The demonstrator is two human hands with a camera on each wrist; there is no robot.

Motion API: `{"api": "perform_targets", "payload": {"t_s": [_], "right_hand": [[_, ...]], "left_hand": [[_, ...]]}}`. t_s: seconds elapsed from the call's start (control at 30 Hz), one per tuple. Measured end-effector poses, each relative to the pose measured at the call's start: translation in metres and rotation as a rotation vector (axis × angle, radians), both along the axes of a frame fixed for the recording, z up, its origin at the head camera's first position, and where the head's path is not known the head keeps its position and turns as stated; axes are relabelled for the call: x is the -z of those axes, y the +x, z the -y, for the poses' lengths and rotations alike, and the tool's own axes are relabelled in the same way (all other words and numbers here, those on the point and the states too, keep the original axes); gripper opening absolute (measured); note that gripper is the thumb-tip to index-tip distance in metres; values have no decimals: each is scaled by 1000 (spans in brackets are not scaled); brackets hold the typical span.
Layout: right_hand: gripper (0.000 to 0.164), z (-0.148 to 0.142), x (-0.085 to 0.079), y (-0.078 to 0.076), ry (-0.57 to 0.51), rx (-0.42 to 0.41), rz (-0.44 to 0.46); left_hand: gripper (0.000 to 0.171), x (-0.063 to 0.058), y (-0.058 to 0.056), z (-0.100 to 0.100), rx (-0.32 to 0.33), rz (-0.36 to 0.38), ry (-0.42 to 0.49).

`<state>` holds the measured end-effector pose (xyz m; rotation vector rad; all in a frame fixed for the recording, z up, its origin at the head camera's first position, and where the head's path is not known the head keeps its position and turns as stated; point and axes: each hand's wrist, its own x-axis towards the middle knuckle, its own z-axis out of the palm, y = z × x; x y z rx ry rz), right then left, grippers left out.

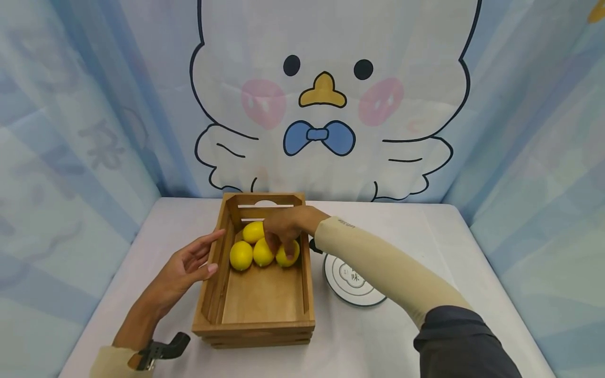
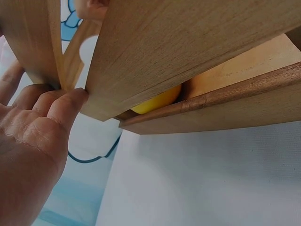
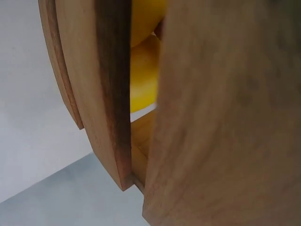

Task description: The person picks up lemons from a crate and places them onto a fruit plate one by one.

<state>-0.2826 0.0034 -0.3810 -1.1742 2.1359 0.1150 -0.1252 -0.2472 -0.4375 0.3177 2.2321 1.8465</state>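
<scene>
A wooden slatted crate [image 1: 255, 329] stands on the white table with several yellow lemons grouped in its far half. My right hand [image 1: 287, 224] reaches down into it from the right, fingers pointing down over a lemon [image 1: 289, 259] on the right side and the middle lemon [image 1: 262, 257]. Whether it grips one I cannot tell. Another lemon [image 1: 241, 255] lies by the left wall, and one more lemon [image 1: 252, 232] sits behind. My left hand [image 1: 189, 262] is beside the crate's left wall, its fingertips touching a side slat [image 2: 188, 42] in the left wrist view.
Right of the crate, a round white disc with dark printing [image 1: 354, 281] lies on the table [image 1: 406, 336], partly under the right forearm. Patterned curtains [image 1: 71, 157] enclose the table's back and sides. A dark strap [image 1: 165, 349] is on the left wrist.
</scene>
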Motion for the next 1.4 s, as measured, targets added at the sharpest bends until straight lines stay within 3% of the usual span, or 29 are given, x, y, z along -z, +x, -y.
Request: {"api": "perform_targets", "payload": {"t_s": [0.2, 0.53, 0.93, 1.1, 1.4], "right_hand": [[44, 0, 4, 3, 28, 24, 5], [45, -2, 12, 4, 24, -14, -22], [47, 1, 21, 16, 53, -141, -231], [50, 0, 20, 16, 29, -91, -208], [50, 0, 17, 11, -9, -111, -90]], "left_hand": [[64, 0, -1, -2, -12, -3, 2], [64, -1, -1, -3, -5, 3, -11], [65, -2, 0, -1, -9, 15, -4], [64, -1, 0, 0, -8, 12, 11], [64, -1, 0, 0, -9, 13, 5]]}}
